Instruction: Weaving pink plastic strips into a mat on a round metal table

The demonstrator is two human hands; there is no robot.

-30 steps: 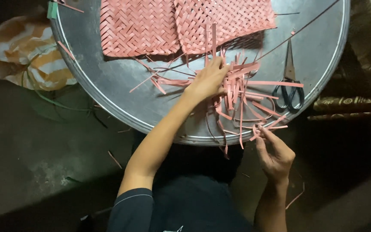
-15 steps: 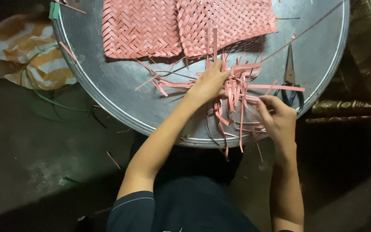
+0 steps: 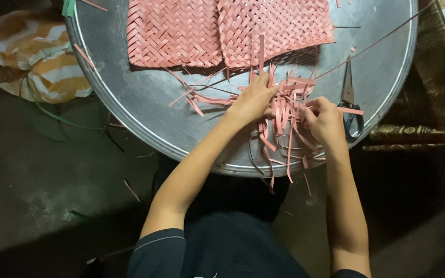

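so the right hand (image 3: 325, 119) has come in from the tray's edge over the last second and now pinches into the loose pink strips (image 3: 284, 116), fingers curled around a few. left hand (image 3: 251, 100) stays pressed flat on the same tangle, not really gripping. looks like both hands are on the weave now. just past the left fingers lie two finished pink woven mats (image 3: 222, 31) on the round metal tray (image 3: 130, 98). scissors (image 3: 350, 103) sit just right of the right hand. no packages or labels near either hand.
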